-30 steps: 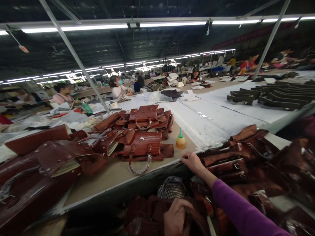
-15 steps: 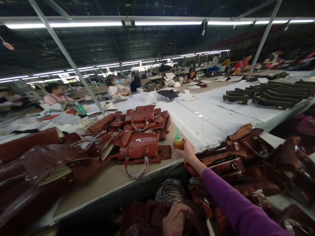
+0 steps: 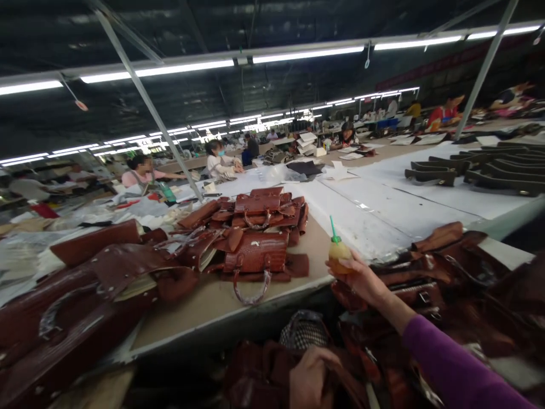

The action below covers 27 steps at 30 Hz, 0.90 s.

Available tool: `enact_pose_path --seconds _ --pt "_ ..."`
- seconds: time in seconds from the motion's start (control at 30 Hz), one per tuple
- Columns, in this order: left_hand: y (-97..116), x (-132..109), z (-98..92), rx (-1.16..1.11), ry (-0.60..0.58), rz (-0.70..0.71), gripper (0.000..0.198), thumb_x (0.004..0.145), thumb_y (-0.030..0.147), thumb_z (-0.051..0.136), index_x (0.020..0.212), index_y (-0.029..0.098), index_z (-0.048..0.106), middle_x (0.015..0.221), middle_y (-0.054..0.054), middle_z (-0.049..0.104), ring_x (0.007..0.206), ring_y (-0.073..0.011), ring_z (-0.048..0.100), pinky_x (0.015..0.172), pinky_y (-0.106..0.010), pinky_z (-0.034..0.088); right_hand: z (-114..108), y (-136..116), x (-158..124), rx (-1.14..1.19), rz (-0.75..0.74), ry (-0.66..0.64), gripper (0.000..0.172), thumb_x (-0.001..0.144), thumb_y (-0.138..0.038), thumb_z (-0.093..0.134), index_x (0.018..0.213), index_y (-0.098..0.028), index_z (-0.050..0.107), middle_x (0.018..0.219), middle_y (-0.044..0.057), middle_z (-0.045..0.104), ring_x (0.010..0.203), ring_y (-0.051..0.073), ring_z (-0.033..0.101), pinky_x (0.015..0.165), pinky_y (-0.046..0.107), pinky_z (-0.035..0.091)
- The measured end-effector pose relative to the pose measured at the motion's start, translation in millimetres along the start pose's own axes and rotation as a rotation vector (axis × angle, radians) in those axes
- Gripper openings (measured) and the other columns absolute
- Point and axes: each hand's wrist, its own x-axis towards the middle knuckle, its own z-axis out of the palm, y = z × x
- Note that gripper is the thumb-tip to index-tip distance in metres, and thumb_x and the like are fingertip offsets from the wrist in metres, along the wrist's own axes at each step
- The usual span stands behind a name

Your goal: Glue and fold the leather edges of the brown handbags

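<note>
My right hand (image 3: 361, 278), at the end of a purple sleeve, is wrapped round a small squeeze bottle (image 3: 339, 255) of amber liquid with a green nozzle pointing up. It is raised above the table's front edge. Lower down, my left hand (image 3: 313, 378) has its fingers curled over the dark brown bag (image 3: 264, 369) in front of me. A black-and-white checked item (image 3: 304, 334) lies just beyond that hand. On the table, a red-brown crocodile-pattern bag (image 3: 258, 253) lies with its handle toward the edge.
Brown bags (image 3: 123, 267) cover the table's left side, and more brown bags (image 3: 443, 272) are heaped at the right. Dark strap-like pieces (image 3: 502, 167) stand in rows on the white surface (image 3: 374, 210). People sit across the table; a slanted metal pole (image 3: 149, 108) rises at left.
The view has turned, shifting the surroundings rightward. My right hand has drawn the bottle back from the tabletop toward me. My left hand remains on the brown bag.
</note>
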Motion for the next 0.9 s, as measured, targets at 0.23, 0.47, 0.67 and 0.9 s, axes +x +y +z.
enact_pose_path --seconds 0.23,0.47,0.67,0.9 --pt "9.6 -8.8 -9.3 -0.060 0.049 -0.186 0.017 0.091 0.017 0.059 0.087 0.019 0.075 0.095 -0.006 0.078 0.093 -0.0212 0.073 0.089 -0.031 0.058 -81.3 -49.3 -136.7 0.086 0.193 0.053 0.055 0.079 -0.039 0.079 0.131 -0.026 0.066 0.123 0.007 0.071 0.106 0.029 0.068 0.085 0.035 0.057" --pt "8.6 -25.3 -21.5 0.008 0.188 -0.276 0.015 0.092 0.018 0.059 0.088 0.018 0.073 0.093 -0.004 0.076 0.088 -0.0195 0.072 0.085 -0.031 0.060 -117.4 -30.5 -252.3 0.174 0.325 0.452 0.038 0.088 -0.052 0.073 0.119 -0.029 0.074 0.119 0.008 0.075 0.106 0.033 0.070 0.078 0.037 0.062" --pt "14.3 -19.7 -17.6 0.026 0.145 -0.250 0.017 0.093 0.021 0.060 0.082 0.018 0.072 0.094 -0.005 0.076 0.088 -0.0190 0.072 0.082 -0.029 0.060 -106.1 -26.1 -281.5 0.063 0.453 0.353 0.053 0.085 -0.055 0.077 0.132 -0.033 0.066 0.123 0.009 0.072 0.091 0.030 0.071 0.059 0.031 0.058" --pt "20.9 -12.4 -6.3 0.048 0.143 -0.177 0.020 0.097 0.021 0.059 0.082 0.018 0.072 0.095 -0.005 0.075 0.088 -0.0180 0.071 0.084 -0.030 0.059 -107.5 -43.8 -275.3 -0.164 0.393 0.234 0.063 0.078 -0.050 0.086 0.133 -0.027 0.064 0.112 0.008 0.072 0.095 0.030 0.068 0.077 0.034 0.058"
